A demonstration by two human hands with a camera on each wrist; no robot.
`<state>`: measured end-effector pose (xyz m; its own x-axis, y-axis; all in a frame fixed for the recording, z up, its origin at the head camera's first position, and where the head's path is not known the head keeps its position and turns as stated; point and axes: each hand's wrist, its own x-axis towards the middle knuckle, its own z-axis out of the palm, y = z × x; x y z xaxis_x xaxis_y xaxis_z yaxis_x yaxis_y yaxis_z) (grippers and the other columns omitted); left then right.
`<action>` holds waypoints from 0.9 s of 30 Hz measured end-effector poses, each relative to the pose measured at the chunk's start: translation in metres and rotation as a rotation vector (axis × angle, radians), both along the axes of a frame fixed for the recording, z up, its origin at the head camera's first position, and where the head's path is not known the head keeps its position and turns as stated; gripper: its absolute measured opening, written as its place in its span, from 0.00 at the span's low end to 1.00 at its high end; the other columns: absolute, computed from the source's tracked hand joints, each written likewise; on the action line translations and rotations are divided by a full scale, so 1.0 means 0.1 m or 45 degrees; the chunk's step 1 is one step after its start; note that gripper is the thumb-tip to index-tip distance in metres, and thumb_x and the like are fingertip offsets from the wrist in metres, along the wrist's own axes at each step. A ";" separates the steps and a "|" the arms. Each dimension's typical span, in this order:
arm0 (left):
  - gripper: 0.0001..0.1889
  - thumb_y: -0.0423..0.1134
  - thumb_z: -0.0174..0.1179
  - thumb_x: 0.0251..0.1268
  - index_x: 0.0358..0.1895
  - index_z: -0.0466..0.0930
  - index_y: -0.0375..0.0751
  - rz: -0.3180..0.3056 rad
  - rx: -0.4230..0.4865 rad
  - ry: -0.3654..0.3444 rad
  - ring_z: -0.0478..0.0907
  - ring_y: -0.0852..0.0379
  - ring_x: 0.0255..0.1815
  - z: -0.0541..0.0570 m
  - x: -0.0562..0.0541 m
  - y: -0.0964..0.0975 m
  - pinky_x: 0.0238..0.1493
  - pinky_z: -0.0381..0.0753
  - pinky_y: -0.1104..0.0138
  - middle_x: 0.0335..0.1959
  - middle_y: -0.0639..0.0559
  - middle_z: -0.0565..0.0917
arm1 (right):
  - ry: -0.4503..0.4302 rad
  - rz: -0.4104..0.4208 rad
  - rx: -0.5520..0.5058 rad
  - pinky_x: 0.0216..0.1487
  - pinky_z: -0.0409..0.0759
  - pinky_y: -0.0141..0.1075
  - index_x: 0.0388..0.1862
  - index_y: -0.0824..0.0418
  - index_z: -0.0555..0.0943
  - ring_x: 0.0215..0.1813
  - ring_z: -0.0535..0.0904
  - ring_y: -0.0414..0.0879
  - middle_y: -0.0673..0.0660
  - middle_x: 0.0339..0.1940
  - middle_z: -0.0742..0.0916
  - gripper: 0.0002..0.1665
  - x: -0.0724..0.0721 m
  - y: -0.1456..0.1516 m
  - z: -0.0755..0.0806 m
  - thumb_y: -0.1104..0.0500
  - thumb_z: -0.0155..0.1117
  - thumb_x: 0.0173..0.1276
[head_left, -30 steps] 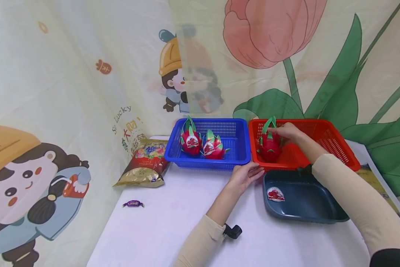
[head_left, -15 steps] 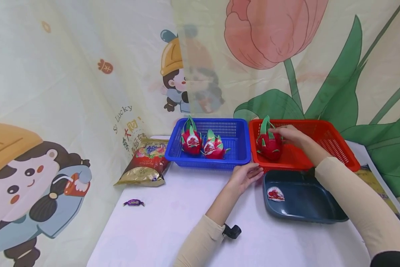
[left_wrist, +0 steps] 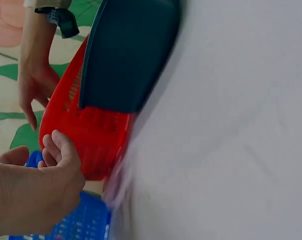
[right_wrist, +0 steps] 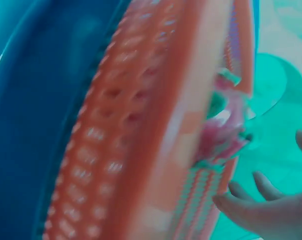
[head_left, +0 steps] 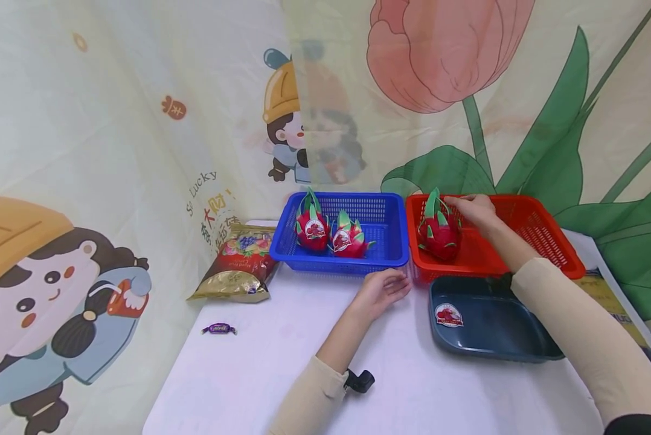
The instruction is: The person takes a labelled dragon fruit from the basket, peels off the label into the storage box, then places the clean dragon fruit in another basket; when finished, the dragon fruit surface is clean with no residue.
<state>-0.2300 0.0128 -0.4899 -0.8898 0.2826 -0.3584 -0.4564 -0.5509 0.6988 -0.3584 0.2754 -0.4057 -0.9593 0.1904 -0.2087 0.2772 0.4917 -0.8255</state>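
Observation:
A red toy dragon fruit (head_left: 440,236) with green leaves stands at the left end of the red basket (head_left: 499,199). My right hand (head_left: 474,210) is over that basket, just right of the leaf tips; in the right wrist view its fingers (right_wrist: 241,197) are spread, apart from the dragon fruit (right_wrist: 223,127). My left hand (head_left: 381,292) hovers over the white table in front of the blue basket (head_left: 336,264), its fingers loosely bent around nothing. Two more dragon fruits, one upright (head_left: 311,228) and one leaning (head_left: 349,237), sit in the blue basket, round labels facing out.
A dark teal basin (head_left: 496,350) with a round label inside stands before the red basket. Left of the blue basket lies a red and gold candy bag (head_left: 238,266). One purple wrapped candy (head_left: 219,328) lies near the table's left side. A printed curtain (head_left: 222,90) hangs behind.
My right hand has let go of the dragon fruit, which now stands by itself in the red basket. My left hand has drawn back from the baskets' front edges, toward the left.

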 end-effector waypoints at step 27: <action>0.12 0.38 0.58 0.76 0.51 0.67 0.36 0.572 0.140 0.005 0.81 0.49 0.50 0.07 -0.06 -1.64 0.58 0.86 0.55 0.50 0.42 0.74 | -0.033 0.401 -0.553 0.65 0.81 0.53 0.78 0.69 0.66 0.67 0.80 0.63 0.72 0.73 0.76 0.36 -0.36 -1.37 0.41 0.52 0.61 0.81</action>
<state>-0.2360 -0.1508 -0.4833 -0.9340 -0.0954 -0.3442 -0.1526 -0.7646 0.6261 -0.3944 0.1381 -0.3647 -0.9494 -0.2154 -0.2288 0.1945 0.1690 -0.9662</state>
